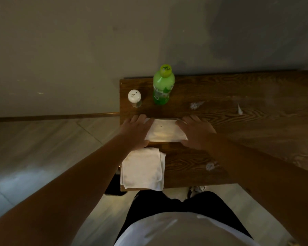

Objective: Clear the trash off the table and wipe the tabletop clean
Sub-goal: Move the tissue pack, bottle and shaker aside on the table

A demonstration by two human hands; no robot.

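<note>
Dim head view, wood-grain counter (256,132) against a plain wall. Far left edge: salt-type shaker (134,98), white perforated cap, clear body, no label visible. Just right of it: green plastic bottle (163,86), upright, yellow-green cap with a dark scribble on top, unreadable; label band on the body is too small and blurred to read, brand unknown. Left hand (134,133) lies flat, fingers spread, on the left end of a white folded tissue packet (165,130); right hand (196,133) does the same on its right end. Both grips are apart and pressing rather than clamped, though fingertips at the packet edges are partly hidden. One small dark speck on the packet top. Near edge, left: folded white cloth (142,169), overhanging the counter rim slightly. Trash: crumpled paper scrap (196,105) right of the bottle, torn sliver (239,109) further right, another crumpled scrap (210,166) near the right forearm. Counter's right end is cut off by the frame.
</note>
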